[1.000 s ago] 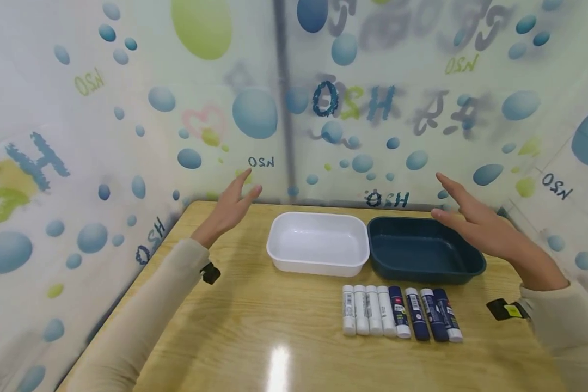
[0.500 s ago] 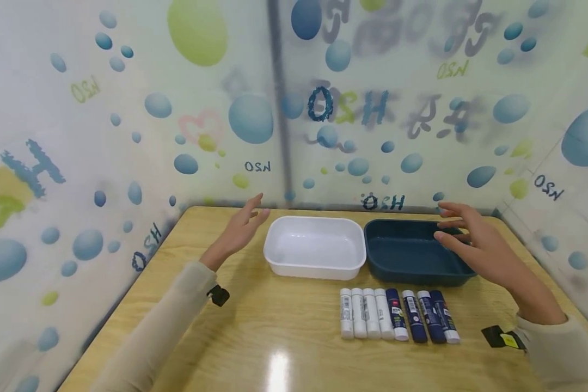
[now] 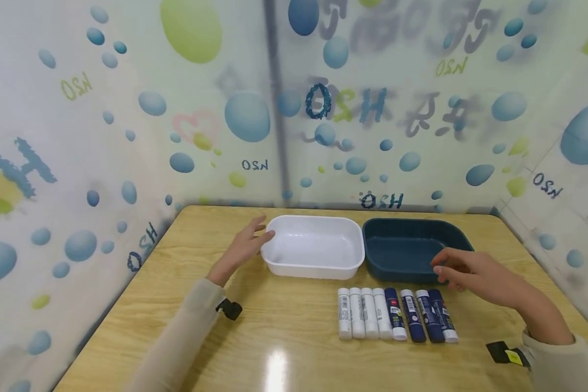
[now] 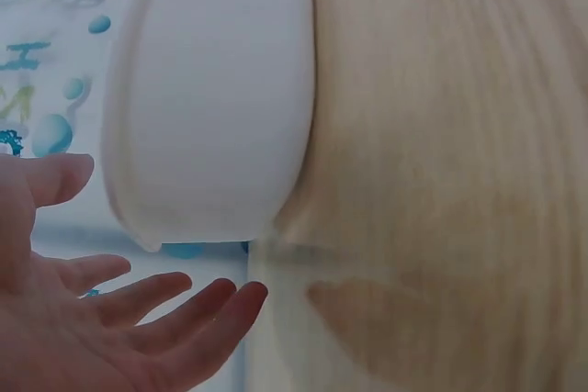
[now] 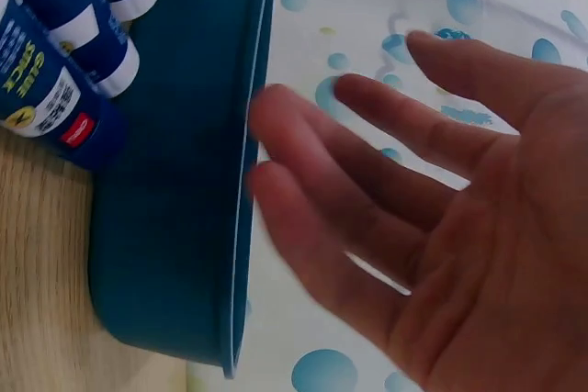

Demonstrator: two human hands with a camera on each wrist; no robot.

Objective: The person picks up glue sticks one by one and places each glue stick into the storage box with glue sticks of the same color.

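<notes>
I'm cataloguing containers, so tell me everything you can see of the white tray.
The white tray is a glossy, seemingly plastic, open-topped rectangle with rounded corners, an outward rim and smooth walls. It sits upright on the table, left of the dark tray, their rims meeting or nearly so. The left hand is at its left end, apparently not touching it in the left wrist view.

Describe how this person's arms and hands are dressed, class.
The left hand and right hand wear no gloves. Long, plain cream sleeves reach the wrists. Each wrist carries a small black device; the right one bears a yellow-green patch. No cables show.
</notes>
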